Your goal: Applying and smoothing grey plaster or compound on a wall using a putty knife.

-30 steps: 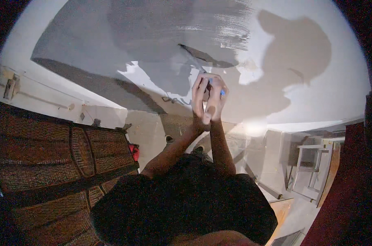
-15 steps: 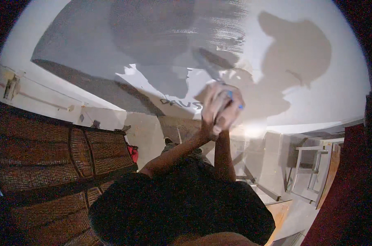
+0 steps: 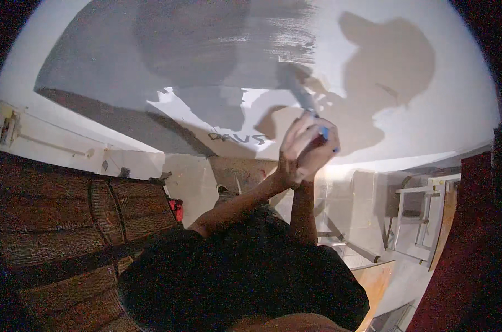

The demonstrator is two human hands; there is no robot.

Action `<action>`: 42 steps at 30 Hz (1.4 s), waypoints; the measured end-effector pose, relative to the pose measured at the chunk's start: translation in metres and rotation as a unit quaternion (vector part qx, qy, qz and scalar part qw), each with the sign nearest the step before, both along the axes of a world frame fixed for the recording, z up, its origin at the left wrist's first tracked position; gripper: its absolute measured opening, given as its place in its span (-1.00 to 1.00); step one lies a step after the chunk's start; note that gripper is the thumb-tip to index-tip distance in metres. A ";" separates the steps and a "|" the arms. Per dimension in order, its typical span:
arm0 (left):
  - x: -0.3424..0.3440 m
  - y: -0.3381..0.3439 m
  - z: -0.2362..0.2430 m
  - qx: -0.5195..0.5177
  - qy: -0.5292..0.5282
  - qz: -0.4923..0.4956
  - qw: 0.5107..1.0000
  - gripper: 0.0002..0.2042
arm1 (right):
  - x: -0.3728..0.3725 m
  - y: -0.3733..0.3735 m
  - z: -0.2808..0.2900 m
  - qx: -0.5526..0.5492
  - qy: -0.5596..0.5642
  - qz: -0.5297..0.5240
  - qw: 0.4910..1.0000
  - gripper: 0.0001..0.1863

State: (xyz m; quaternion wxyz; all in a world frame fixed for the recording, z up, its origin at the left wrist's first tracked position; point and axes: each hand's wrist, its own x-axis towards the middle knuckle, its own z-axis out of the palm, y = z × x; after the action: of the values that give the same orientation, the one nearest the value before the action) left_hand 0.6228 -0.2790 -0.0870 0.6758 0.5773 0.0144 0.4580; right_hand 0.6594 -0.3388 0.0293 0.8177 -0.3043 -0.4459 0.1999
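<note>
Both my hands are up in front of a wall (image 3: 373,144) partly covered with grey paint (image 3: 96,61). My left hand (image 3: 292,146) and my right hand (image 3: 324,146) are pressed together, fingers closed round the handle of a paintbrush (image 3: 302,93). Motion blurs the fingers, and most of the handle is hidden inside them. Blue patches show on the right hand. The brush tilts up and to the left, its grey head near the streaky lower edge of the paint. Dark hand-drawn lettering (image 3: 237,138) marks the pale wall left of my hands.
Dark woven seating (image 3: 46,205) fills the left side, with a red item (image 3: 176,209) at its end. A white frame (image 3: 414,221) with a wooden panel stands at right. A wooden board (image 3: 375,282) lies close to my right side. Shadows fall across the wall.
My hands and the paintbrush have moved to the right along the wall, both hands still together. The view has shifted slightly, so the wall marks sit further left.
</note>
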 end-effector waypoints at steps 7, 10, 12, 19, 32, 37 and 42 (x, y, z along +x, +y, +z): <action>-0.003 -0.036 0.103 0.245 0.046 0.080 0.965 -0.21 | 0.030 0.002 -0.021 -0.083 0.182 -0.333 0.921 -0.64; -0.002 -0.043 0.111 0.279 0.050 0.074 0.956 -0.25 | 0.028 -0.010 -0.019 -0.094 0.211 -0.337 0.913 -0.65; -0.002 -0.043 0.093 0.302 0.062 0.131 0.942 -0.22 | 0.022 -0.017 -0.013 -0.091 0.234 -0.283 0.926 -0.67; 0.004 -0.042 0.089 0.216 0.033 0.112 0.969 -0.20 | 0.025 -0.006 -0.005 -0.130 0.097 -0.347 0.924 -0.70; 0.003 -0.025 0.086 0.265 -0.001 0.117 0.957 -0.30 | 0.014 -0.001 0.003 -0.156 0.150 -0.267 0.939 -0.68; 0.002 -0.052 0.105 0.215 0.101 0.001 0.971 -0.07 | 0.007 -0.016 0.001 -0.158 0.037 -0.493 0.855 -0.70; -0.009 -0.043 0.060 0.182 0.178 0.285 0.924 -0.42 | -0.029 -0.003 0.015 -0.119 0.117 -0.256 0.952 -0.69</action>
State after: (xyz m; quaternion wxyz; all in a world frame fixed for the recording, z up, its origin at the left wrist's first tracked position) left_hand 0.6137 -0.3218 -0.0272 0.3866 0.7338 0.2151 0.5156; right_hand 0.6303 -0.3418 0.0440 0.8456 -0.4780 -0.2271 0.0703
